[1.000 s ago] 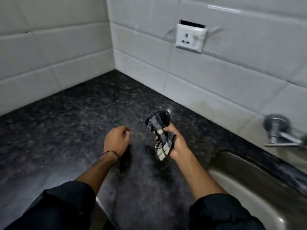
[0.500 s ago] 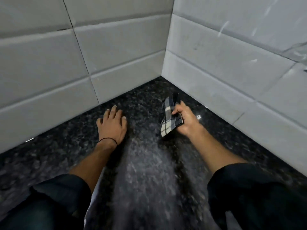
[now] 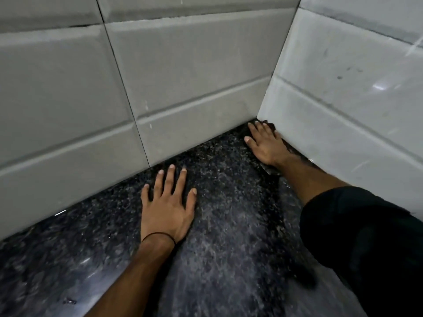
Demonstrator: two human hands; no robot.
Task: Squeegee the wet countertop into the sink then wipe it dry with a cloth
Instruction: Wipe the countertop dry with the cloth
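Observation:
My right hand [image 3: 265,145] lies flat in the far corner of the black speckled countertop [image 3: 229,236], where the two tiled walls meet. It presses the checked cloth [image 3: 271,171] down on the stone. The cloth is almost wholly hidden under the palm, with only a dark edge at the fingertips and a grey edge beside the wrist showing. My left hand [image 3: 167,209] rests palm down on the counter nearer to me, fingers spread, holding nothing. No squeegee or sink is in view.
A grey tiled wall [image 3: 91,88] closes the counter at the back left and a white tiled wall [image 3: 343,99] closes it on the right. The counter runs on toward me and to the left, with glossy reflections at lower left.
My right hand has carried the cloth from mid-air into the corner and pressed it flat. My left hand has slid forward and spread. The view has swung left, away from the sink and tap.

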